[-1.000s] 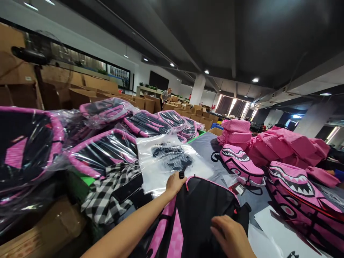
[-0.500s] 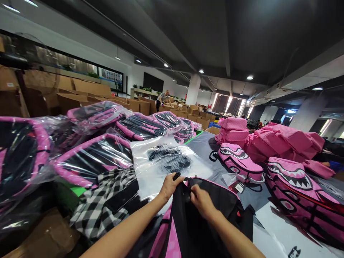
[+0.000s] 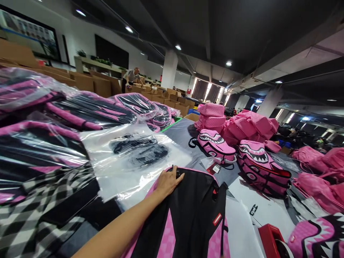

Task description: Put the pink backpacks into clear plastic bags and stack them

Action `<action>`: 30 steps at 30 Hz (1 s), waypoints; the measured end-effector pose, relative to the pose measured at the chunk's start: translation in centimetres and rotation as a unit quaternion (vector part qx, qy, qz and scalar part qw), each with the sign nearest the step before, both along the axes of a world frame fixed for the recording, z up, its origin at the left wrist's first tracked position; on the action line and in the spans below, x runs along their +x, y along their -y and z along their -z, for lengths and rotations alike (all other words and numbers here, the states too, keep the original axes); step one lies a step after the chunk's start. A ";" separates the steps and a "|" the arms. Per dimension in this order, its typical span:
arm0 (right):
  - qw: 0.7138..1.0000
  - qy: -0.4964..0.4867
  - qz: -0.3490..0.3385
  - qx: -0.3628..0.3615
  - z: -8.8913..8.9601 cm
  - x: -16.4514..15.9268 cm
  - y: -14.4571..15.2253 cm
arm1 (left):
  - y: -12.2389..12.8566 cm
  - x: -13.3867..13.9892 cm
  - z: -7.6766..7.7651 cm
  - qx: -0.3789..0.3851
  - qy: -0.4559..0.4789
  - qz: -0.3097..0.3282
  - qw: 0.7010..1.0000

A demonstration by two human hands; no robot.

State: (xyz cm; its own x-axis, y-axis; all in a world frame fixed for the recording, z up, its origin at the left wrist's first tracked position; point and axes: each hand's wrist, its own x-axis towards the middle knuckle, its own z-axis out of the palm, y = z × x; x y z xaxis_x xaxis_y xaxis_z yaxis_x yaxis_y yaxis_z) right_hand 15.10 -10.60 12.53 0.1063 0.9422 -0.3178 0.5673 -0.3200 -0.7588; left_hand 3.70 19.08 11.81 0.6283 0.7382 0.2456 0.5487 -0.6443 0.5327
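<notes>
Down to 1 hand on the black backpack (image 3: 195,200) now. Half a second ago, 2 hands up by the top corner, with the right hand pinching the black cloth. Now only the left hand (image 3: 166,183) there. Holds that corner in a closed grip, with fingers bent over the edge and 1 finger poking out to the side. Gone from view, the right hand; cannot tell about its grip.

Looks smoother across the black cloth now, with no bunching at the top. Easy to see now, too: a little red label (image 3: 217,219) and 2 pink pieces (image 3: 167,239) low down. Seems done with the pinch at the corner, as a guess, with just the left hand for keeping the backpack steady.

Close in front, at the near side of the gray worktop (image 3: 184,130): the backpack. Cannot see its bottom. Just beside it on the left, clear plastic bags (image 3: 129,190), lying flat. On the right, white sheets (image 3: 239,224). Farther back, 2 pink bags with toothy mouths (image 3: 259,170), in the same places as before. Turned more to the right now, with a red box (image 3: 271,240) showing at the bottom.
</notes>
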 end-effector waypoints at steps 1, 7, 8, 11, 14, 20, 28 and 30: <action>0.998 0.034 0.047 0.021 -0.8 1.7 0.0 | 0.1 0.0 -0.3 0.044 -0.021 0.022 0.999; 0.891 0.191 0.396 0.111 -2.6 10.7 -6.2 | 5.4 4.2 -2.6 0.261 -0.007 0.171 0.950; 0.892 0.169 0.402 0.117 -2.3 11.2 -7.4 | 6.9 5.4 -2.6 0.246 -0.007 0.243 0.938; 0.891 0.156 0.386 0.183 -1.6 11.1 -9.3 | 10.1 8.5 -2.2 0.151 -0.038 0.349 0.924; 0.889 0.095 0.355 0.274 -1.6 10.4 -8.0 | 10.6 9.9 -2.2 0.096 -0.053 0.364 0.925; 0.876 -0.123 0.368 0.288 -2.6 10.3 -4.7 | 9.8 9.3 -4.3 0.084 -0.049 0.351 0.931; 0.872 -0.109 0.321 0.353 -2.4 10.9 -8.0 | 14.0 1.3 -1.9 -0.110 -0.111 0.267 0.951; 0.873 -0.114 0.316 0.355 -1.8 11.2 -8.8 | 15.6 -2.5 0.5 -0.287 -0.072 0.242 0.924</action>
